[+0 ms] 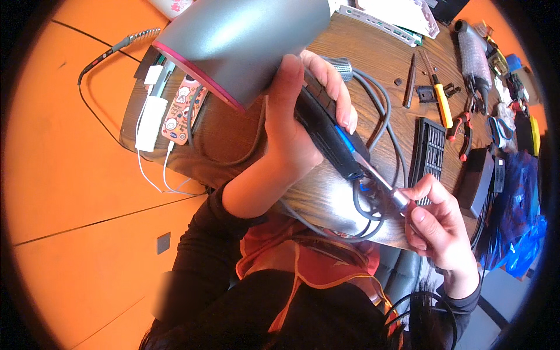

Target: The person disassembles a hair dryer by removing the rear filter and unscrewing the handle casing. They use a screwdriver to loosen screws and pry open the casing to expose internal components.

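Observation:
My left hand [290,125] is closed round a hair dryer [245,46], its thumb on the grey barrel with the pink rim. The dryer is tilted, and its dark handle [329,137] slants down to the right. Along the handle an opening shows something blue [345,139] inside. In my right hand [437,224] is a screwdriver [379,174], fingers pinched round its grip. Its metal shaft points up and left at the lower part of the handle opening. The exact spot where the tip touches is hard to see.
Loops of grey cable [388,114] lie on the wooden table by the handle. To the right are a black bit case [429,146], a yellow-handled screwdriver [443,105] and red-and-black pliers [462,137]. A phone in a patterned case [182,114] lies at the left, near a soldering iron [116,48].

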Demonstrator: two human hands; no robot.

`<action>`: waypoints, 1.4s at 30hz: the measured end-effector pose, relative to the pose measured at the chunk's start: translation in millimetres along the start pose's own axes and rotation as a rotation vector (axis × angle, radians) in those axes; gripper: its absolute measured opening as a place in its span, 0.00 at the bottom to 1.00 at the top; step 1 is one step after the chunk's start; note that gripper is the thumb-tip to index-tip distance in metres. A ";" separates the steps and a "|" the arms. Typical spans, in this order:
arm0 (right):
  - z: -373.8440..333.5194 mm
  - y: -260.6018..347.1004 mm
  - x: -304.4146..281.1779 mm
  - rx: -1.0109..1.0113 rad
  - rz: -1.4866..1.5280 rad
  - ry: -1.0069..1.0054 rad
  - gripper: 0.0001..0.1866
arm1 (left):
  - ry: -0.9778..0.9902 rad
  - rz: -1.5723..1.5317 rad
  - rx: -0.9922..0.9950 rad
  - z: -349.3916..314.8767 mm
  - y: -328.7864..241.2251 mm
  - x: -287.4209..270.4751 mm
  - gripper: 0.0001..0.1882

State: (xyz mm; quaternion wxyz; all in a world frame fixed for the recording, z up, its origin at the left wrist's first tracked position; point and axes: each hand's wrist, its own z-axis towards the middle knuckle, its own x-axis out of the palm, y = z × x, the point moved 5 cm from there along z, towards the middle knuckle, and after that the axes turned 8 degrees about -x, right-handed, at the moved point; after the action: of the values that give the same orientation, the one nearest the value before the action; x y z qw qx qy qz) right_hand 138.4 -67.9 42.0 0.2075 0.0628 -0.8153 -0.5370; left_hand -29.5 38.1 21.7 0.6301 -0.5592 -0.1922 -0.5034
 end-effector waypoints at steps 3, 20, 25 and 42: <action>9.4 27.2 -4.8 -0.322 -0.628 0.100 0.06 | 0.008 0.035 -0.064 -0.7 6.5 -1.2 0.27; 8.8 -12.0 -7.0 0.092 0.212 0.047 0.09 | -0.029 0.164 0.054 -0.4 -3.9 -4.8 0.25; 8.4 -7.7 -6.7 -0.002 0.062 0.066 0.08 | -0.157 0.063 -0.047 -0.7 1.8 -5.0 0.25; -14.5 64.0 4.8 -0.437 -1.064 -0.291 0.12 | -0.142 -0.049 -0.152 2.0 6.8 -1.6 0.24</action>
State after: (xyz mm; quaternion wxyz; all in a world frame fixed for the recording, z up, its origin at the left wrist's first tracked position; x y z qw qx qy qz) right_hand 147.7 -55.2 106.0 -0.1959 0.3444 -0.5623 -0.7259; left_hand -23.8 39.7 17.6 0.5581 -0.6349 -0.2113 -0.4907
